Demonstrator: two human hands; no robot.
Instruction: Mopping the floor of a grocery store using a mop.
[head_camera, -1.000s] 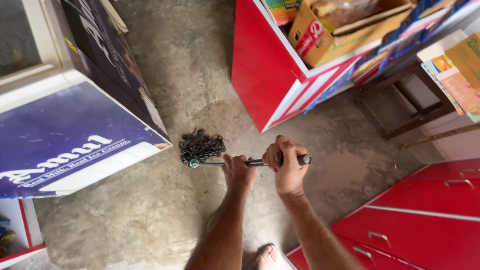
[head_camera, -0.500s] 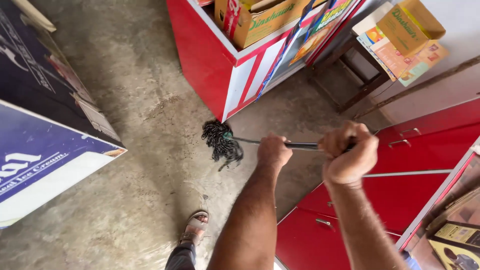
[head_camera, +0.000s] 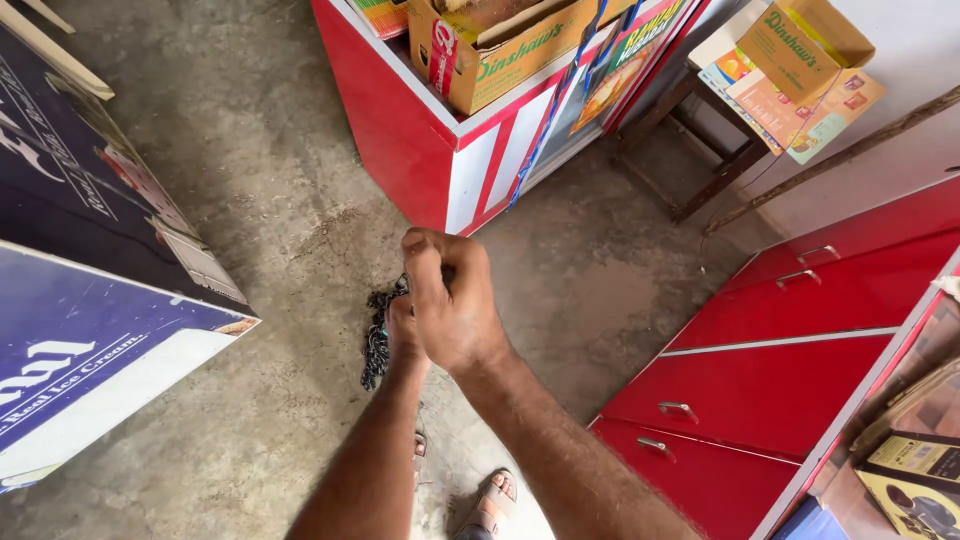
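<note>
While we looked down over the concrete floor (head_camera: 250, 200), our right hand (head_camera: 452, 310) sat clenched, stacked over our left hand (head_camera: 400, 330), both gripping a handle hidden inside the fists. Just beyond the left hand, the dark stringy mop head (head_camera: 377, 345) hung against the floor. Well beyond the mop head stood a red freezer chest (head_camera: 400, 140); red drawers (head_camera: 760, 370) lay to its right.

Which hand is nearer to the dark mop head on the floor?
Left. The left hand is right beside the mop head; the right hand grips farther from it, to its right.
</note>
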